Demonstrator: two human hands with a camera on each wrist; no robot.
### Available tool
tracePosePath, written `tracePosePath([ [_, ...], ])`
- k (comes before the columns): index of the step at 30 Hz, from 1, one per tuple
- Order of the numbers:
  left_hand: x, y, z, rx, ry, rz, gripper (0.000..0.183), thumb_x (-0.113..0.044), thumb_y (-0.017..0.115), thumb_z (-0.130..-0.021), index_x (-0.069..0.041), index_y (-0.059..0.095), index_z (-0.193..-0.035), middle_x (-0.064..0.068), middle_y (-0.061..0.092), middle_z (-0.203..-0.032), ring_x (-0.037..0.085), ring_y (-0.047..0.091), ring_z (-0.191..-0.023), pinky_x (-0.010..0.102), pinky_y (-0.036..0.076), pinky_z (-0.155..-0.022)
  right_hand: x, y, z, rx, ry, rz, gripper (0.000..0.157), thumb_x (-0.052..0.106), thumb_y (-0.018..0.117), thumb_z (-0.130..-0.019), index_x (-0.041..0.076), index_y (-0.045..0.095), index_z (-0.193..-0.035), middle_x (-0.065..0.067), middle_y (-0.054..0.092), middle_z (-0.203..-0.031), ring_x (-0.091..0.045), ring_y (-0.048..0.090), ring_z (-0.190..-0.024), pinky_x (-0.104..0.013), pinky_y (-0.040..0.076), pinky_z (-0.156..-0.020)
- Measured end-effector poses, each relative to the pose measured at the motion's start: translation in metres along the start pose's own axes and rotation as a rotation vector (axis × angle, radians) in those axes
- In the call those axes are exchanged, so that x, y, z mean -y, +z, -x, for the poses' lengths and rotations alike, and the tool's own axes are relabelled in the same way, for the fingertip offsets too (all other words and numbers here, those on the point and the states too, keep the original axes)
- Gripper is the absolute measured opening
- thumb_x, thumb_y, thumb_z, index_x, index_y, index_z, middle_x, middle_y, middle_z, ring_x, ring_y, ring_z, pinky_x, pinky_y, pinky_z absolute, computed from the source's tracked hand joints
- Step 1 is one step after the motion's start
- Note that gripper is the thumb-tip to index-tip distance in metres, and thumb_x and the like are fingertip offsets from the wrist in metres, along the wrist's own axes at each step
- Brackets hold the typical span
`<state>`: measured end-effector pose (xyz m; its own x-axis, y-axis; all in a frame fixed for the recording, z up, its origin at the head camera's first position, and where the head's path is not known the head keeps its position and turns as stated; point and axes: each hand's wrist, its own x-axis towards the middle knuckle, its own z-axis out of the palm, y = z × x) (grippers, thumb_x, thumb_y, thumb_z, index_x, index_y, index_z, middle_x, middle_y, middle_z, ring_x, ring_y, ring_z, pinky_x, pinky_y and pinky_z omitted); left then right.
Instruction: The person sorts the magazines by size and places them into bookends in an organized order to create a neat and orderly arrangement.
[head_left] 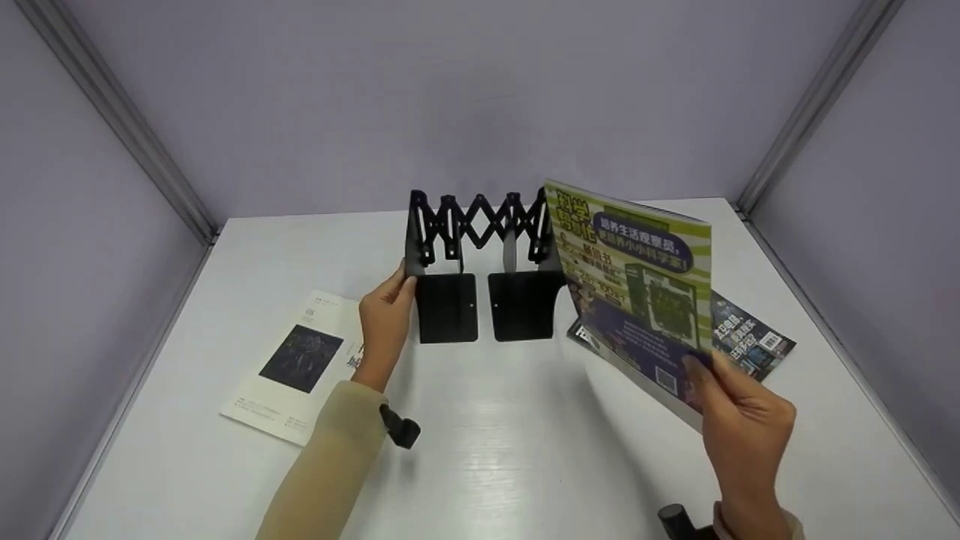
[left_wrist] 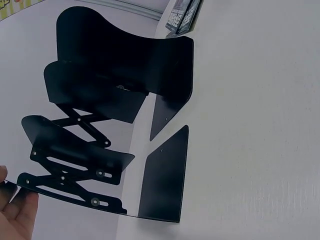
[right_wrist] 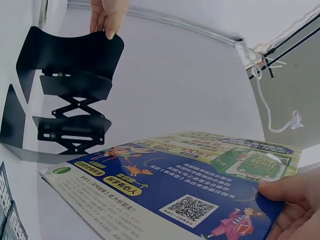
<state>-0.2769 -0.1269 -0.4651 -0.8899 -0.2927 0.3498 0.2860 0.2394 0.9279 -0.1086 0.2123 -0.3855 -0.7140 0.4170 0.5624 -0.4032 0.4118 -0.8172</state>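
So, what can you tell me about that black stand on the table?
The black stand looks like metal: upright end plates with flat, roughly rectangular feet, each with a small hole, plus inner dividers, linked by a crisscross lattice with slots and round pivots. It stands upright on the white table, its lattice spread open. The person's left hand grips its left end plate. In the head view the magazine overlaps its right end; whether they touch is unclear.

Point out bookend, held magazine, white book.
Bookend point(head_left: 448, 307): head view, left base plate.
Held magazine point(head_left: 637, 300): head view, middle of the printed cover.
White book point(head_left: 303, 358): head view, dark picture on its cover.
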Motion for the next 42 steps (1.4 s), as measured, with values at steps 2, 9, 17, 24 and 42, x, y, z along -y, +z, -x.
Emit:
tracePosePath([
  [2,0.001,0.0,0.0,-0.003,0.007,0.002,0.032,-0.019,0.06,-0.087,-0.007,0.058,-0.117,0.001,0.058,-0.115,0.008,0.053,-0.107,0.019,0.046,-0.084,-0.003,0.006,-0.001,0.002,-0.006,-0.009,0.027,-0.002,0.067,-0.076,0.004,0.066,-0.102,-0.004,0.068,-0.087,-0.012,0.061,-0.056,-0.015,0.046,-0.042],
  [9,0.0,0.0,0.0,-0.007,0.003,-0.014,0.033,-0.019,0.06,-0.087,-0.007,0.057,-0.117,-0.001,0.058,-0.115,0.007,0.053,-0.106,0.018,0.046,-0.083,-0.006,0.029,0.0,0.019,-0.004,-0.038,0.026,0.002,0.067,-0.078,0.004,0.065,-0.104,-0.012,0.068,-0.082,-0.016,0.053,-0.046,-0.017,0.043,-0.039],
  [17,0.001,0.0,-0.001,-0.002,0.003,-0.003,0.033,-0.017,0.059,-0.087,-0.005,0.056,-0.118,0.002,0.057,-0.117,0.009,0.054,-0.106,0.018,0.046,-0.083,0.004,0.058,-0.002,0.031,-0.002,-0.075,0.024,0.0,0.065,-0.079,-0.004,0.064,-0.104,-0.019,0.066,-0.079,-0.014,0.045,-0.04,-0.015,0.033,-0.035],
  [24,0.001,0.0,-0.001,-0.016,0.013,0.018,0.032,-0.014,0.061,-0.086,-0.002,0.057,-0.116,0.007,0.058,-0.115,0.012,0.054,-0.106,0.02,0.046,-0.084,-0.007,0.084,-0.007,-0.005,-0.041,-0.056,0.022,-0.002,0.066,-0.078,-0.006,0.065,-0.099,-0.018,0.066,-0.084,-0.007,0.052,-0.05,-0.012,0.035,-0.04],
  [42,0.002,0.0,0.0,0.002,0.0,0.025,0.034,-0.019,0.06,-0.087,-0.005,0.057,-0.117,0.008,0.057,-0.116,0.013,0.054,-0.107,0.022,0.047,-0.084,-0.04,0.129,-0.012,-0.01,-0.041,-0.093,0.022,-0.007,0.062,-0.079,-0.008,0.062,-0.1,-0.024,0.064,-0.082,0.0,0.052,-0.053,-0.01,0.039,-0.049],
])
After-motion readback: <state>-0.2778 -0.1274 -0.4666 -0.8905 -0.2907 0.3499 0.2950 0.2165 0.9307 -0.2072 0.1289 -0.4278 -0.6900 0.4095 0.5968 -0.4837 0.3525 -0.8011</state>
